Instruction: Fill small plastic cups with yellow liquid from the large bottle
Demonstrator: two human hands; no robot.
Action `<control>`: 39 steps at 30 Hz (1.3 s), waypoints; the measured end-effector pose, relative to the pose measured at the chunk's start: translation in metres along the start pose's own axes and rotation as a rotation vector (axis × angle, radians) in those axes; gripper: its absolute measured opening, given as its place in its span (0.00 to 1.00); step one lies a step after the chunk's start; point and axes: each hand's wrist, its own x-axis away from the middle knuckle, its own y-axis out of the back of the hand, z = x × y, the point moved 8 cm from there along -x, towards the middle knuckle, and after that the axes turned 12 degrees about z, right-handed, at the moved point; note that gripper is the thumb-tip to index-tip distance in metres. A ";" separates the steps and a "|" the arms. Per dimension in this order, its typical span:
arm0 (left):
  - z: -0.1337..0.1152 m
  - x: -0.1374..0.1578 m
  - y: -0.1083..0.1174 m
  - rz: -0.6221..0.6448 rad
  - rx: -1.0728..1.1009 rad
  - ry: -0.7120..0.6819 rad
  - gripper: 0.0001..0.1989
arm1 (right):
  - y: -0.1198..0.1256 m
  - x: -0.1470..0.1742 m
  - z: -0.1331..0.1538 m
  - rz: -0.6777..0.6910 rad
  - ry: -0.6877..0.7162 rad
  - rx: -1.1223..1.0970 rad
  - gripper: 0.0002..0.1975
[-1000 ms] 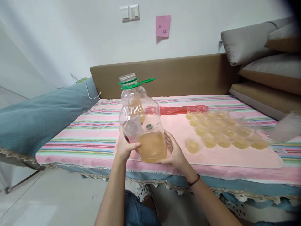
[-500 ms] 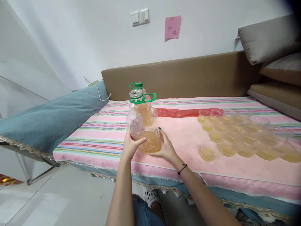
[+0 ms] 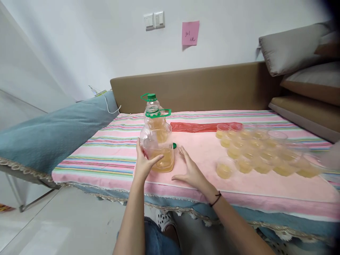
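Note:
A clear plastic jug (image 3: pixel 162 157) stands upright on the pink cloth, uncapped, with pale yellow liquid in its lower part and a green handle ring at its neck. My left hand (image 3: pixel 145 161) holds its left side, thumb across the front and fingers partly hidden behind. To the right of the jug, my right hand (image 3: pixel 190 171) is open, fingers spread and apart from it. A loose green cap (image 3: pixel 174 145) lies beside the jug. Behind stands a second jug (image 3: pixel 152 101) with its green cap on, mostly hidden.
Several clear cups (image 3: pixel 224 170) of pale yellow liquid stand close together at the right. A red plastic strip (image 3: pixel 198 127) lies along the back. Cushions (image 3: pixel 300 85) are stacked at the far right; a blurred pale shape (image 3: pixel 332 156) shows at the right edge.
My right hand has come off the jug and moved right, its fingers spreading. The left stays on the jug. The view has shifted slightly, and the green cap shows more fully.

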 end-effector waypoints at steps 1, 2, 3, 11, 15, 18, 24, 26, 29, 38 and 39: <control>-0.001 0.001 0.002 -0.022 -0.001 -0.022 0.64 | 0.015 0.009 0.014 -0.002 0.039 0.005 0.59; -0.004 0.003 0.004 -0.058 -0.018 -0.053 0.64 | 0.034 0.019 0.028 -0.019 0.086 0.004 0.55; -0.010 0.007 0.006 -0.110 -0.049 -0.094 0.64 | 0.055 0.030 0.041 -0.045 0.095 0.030 0.51; -0.094 0.060 -0.058 -0.256 -0.283 -0.561 0.45 | 0.196 0.131 0.059 -0.482 -0.034 0.248 0.09; -0.090 0.067 -0.141 0.089 -0.308 -0.553 0.32 | 0.198 0.161 0.017 -0.449 -0.219 0.192 0.14; -0.054 0.062 -0.195 0.316 -0.210 -0.280 0.35 | 0.185 0.165 -0.004 -0.325 -0.336 0.195 0.17; -0.011 0.054 -0.255 0.490 -0.087 0.010 0.44 | 0.168 0.158 -0.011 -0.230 -0.411 0.224 0.18; -0.007 0.050 -0.262 0.478 -0.061 0.040 0.46 | 0.167 0.157 -0.010 -0.221 -0.428 0.250 0.17; -0.006 0.047 -0.267 0.453 -0.024 0.067 0.44 | 0.165 0.158 -0.011 -0.206 -0.465 0.270 0.15; -0.004 0.006 -0.265 0.391 0.070 0.121 0.42 | 0.160 0.160 -0.012 -0.171 -0.557 0.334 0.13; -0.004 -0.003 -0.265 0.380 0.058 0.114 0.42 | 0.159 0.159 -0.012 -0.169 -0.564 0.346 0.13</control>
